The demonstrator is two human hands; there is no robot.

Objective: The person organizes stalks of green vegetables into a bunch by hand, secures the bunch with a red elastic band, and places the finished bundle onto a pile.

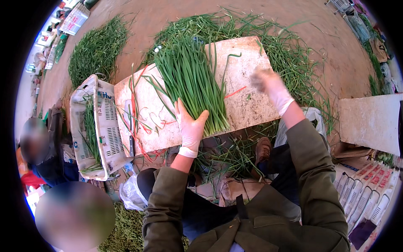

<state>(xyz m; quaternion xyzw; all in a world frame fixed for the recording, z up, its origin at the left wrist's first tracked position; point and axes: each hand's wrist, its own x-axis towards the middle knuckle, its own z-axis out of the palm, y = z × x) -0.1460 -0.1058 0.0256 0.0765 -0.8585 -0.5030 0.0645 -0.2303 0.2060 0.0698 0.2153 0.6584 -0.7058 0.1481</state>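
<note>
A thick bundle of long green leafy stalks, likely garlic chives (192, 75), lies across a dirt-stained white board (248, 72). The pale cut ends are toward me. My left hand (190, 127), in a thin white glove, rests against the bundle's lower left side with the thumb spread over the stalks. Over the board's right part is my right hand (272, 86), also gloved and blurred, apart from the bundle; its fingers are unclear. A red strip (236, 92) lies between that hand and the bundle. On the left, a knife (131, 145) lies beside red ties (134, 116).
A white plastic crate (108, 132) holding some stalks adjoins the board's left edge. Loose stalks (292, 60) cover the floor beyond, with another heap (97, 47) at upper left. Stacked crates (362, 192) stand at lower right. Two people with blurred heads are at left.
</note>
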